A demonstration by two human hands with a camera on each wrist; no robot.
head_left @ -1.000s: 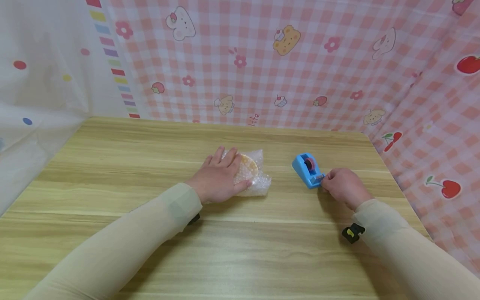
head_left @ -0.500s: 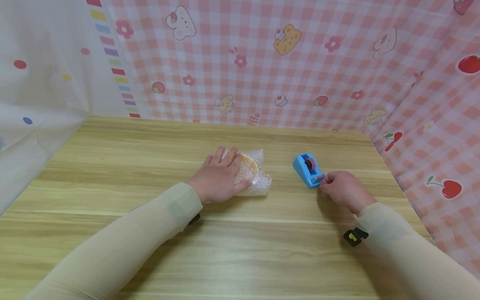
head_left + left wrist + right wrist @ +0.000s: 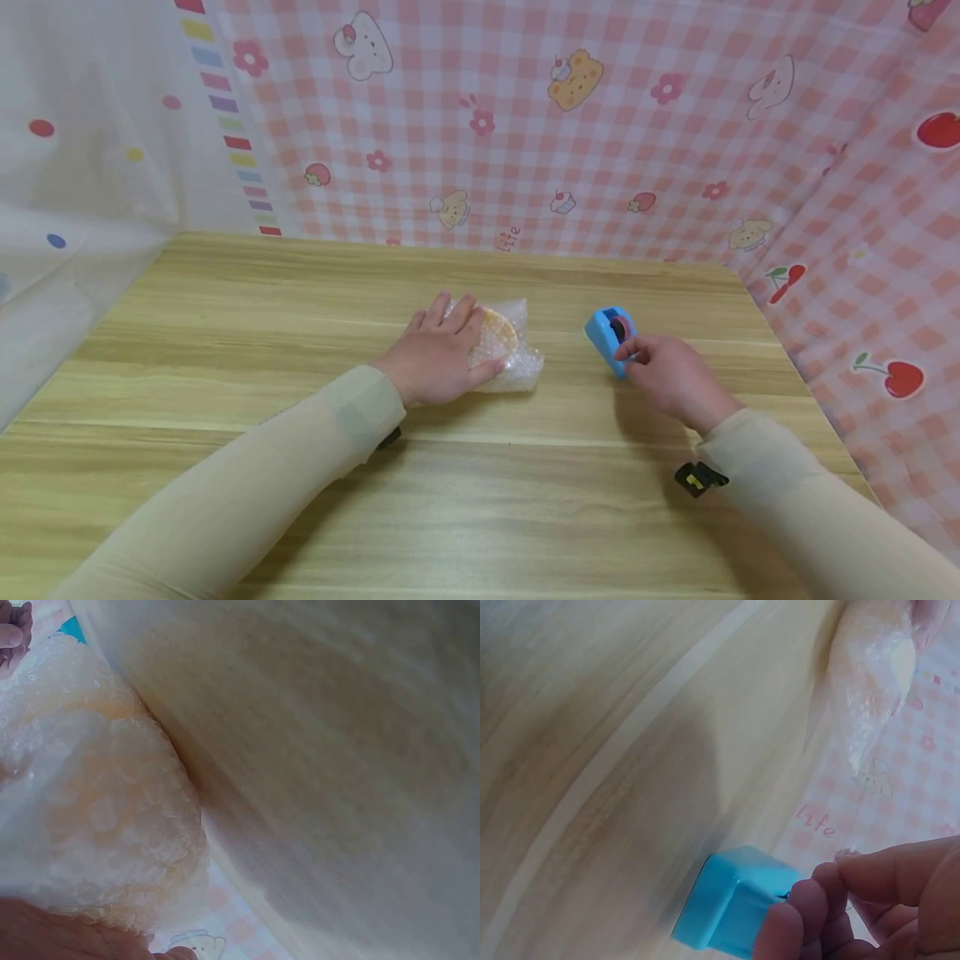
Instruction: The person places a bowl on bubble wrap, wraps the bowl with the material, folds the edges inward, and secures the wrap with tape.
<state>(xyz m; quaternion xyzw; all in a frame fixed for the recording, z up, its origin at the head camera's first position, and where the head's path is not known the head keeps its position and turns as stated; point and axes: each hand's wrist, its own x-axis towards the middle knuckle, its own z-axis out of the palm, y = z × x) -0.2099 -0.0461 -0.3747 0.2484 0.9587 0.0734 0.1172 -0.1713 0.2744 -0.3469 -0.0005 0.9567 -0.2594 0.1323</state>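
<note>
My left hand (image 3: 438, 354) lies spread on a bubble-wrapped bundle (image 3: 517, 371), pressing it on the table. Through the clear wrap shows a round, pale orange-patterned item (image 3: 498, 327), partly covered by the fingers. In the left wrist view the bubble wrap (image 3: 112, 817) bulges in layers above the hand's edge. To the right stands a blue tape dispenser (image 3: 603, 333) with a roll of tape (image 3: 622, 327) in it. My right hand (image 3: 675, 375) hovers at the dispenser's near end, fingers bent and thumb close to the index finger; I cannot tell whether a bit of tape sits between them.
Both items stand on a wood-grain table (image 3: 480, 500). Behind it hangs a pink checked cloth (image 3: 480, 158) with cartoon prints, which continues along the right side. A white dotted sheet (image 3: 82, 167) borders the left. Dark wrist-camera mounts (image 3: 701, 479) show under the cuffs.
My right hand first drew slightly back from the dispenser's cutting end, then moved left across it, now covering that end. My left hand and the bundle have stayed in place.
</note>
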